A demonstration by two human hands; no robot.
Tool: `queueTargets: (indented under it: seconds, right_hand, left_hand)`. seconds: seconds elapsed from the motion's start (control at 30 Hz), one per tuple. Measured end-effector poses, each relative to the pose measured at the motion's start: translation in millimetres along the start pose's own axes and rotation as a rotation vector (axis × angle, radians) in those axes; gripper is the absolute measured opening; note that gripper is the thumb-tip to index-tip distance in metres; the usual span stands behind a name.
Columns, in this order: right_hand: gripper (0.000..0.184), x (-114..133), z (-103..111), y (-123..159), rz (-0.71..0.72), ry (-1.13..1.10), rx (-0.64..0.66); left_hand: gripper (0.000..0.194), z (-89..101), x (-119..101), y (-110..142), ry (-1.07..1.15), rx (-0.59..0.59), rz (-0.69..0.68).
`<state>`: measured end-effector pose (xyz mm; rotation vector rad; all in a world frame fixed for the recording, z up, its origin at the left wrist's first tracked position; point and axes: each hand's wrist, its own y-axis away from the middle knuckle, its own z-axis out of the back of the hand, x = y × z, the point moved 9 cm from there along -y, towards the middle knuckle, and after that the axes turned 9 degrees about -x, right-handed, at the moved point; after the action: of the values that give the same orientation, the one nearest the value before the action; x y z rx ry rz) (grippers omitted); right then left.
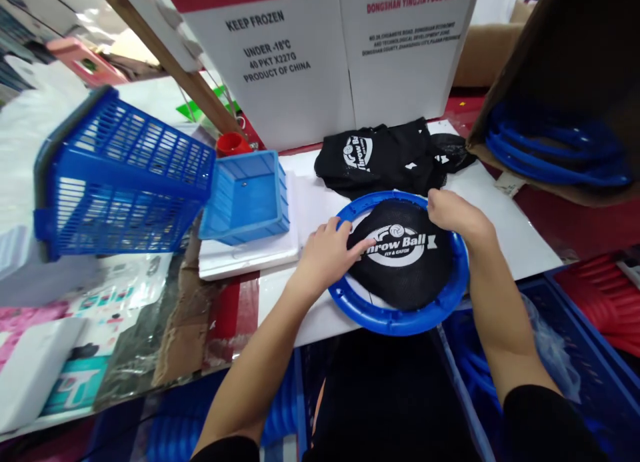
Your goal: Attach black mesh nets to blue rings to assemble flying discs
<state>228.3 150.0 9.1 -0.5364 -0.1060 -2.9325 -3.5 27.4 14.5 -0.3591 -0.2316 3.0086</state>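
Observation:
A blue plastic ring (399, 323) lies at the table's front edge, with a round black mesh cloth (410, 282) inside it, printed "Throw Ball" in white. My left hand (330, 252) grips the ring's left side, fingers over the rim and thumb stretched onto the cloth. At the upper right of the ring, my right hand (453, 212) is closed in a pinch where the cloth's edge meets the rim; its fingertips are hidden. On the left the cloth stands apart from the ring, leaving a white gap. More black printed cloths (385, 155) lie in a pile just behind.
A light blue bin (245, 199) and a tilted blue basket (130, 175) stand to the left. Large white cartons (320, 62) wall off the back. At right, a cardboard box (535, 82) lies open with blue rings (550, 152) inside. Blue crates (590, 335) sit below the table edge.

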Motion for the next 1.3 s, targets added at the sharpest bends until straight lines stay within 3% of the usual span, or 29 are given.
queueTargets:
  seconds: [0.13,0.17,0.23,0.33,0.43,0.53,0.63,0.8,1.03,1.3]
  right_hand:
    - [0.015,-8,-10,28,0.092,-0.093,0.441]
    - [0.019,-8,-9,33,0.113,-0.141,0.497]
    - [0.032,-4,2,29,0.179,-0.216,0.417]
    - [0.035,25,16,19,0.411,-0.282,0.134]
    - [0.024,63,-10,24,0.635,-0.292,0.145]
    - [0.02,79,-40,23,0.648,-0.215,0.224]
    - [0.014,80,-50,24,0.669,-0.197,0.289]
    - [0.015,73,-42,21,0.689,-0.263,0.333]
    - [0.02,72,-33,8,0.66,-0.392,0.24]
    - [0.031,61,-34,4,0.616,-0.511,0.27]
  left_hand:
    - [0.053,-16.2,0,-6,-0.005,0.062,-0.063]
    - [0.052,-18.2,1,-9,0.021,0.08,-0.102]
    - [0.052,-20.2,5,-12,0.116,0.133,-0.175]
    - [0.05,-18.5,14,-15,0.217,0.176,-0.21]
    - [0.043,-17.3,15,-16,0.267,0.162,-0.208]
    - [0.031,-16.4,12,-18,0.348,0.103,-0.187]
    - [0.023,-16.3,14,-23,0.458,0.054,-0.153]
    - [0.016,-12.2,27,-30,0.639,0.018,-0.094]
    - [0.014,-11.8,43,-32,0.759,0.03,0.096]
    - [0.013,-13.2,48,-33,0.798,0.055,0.127]
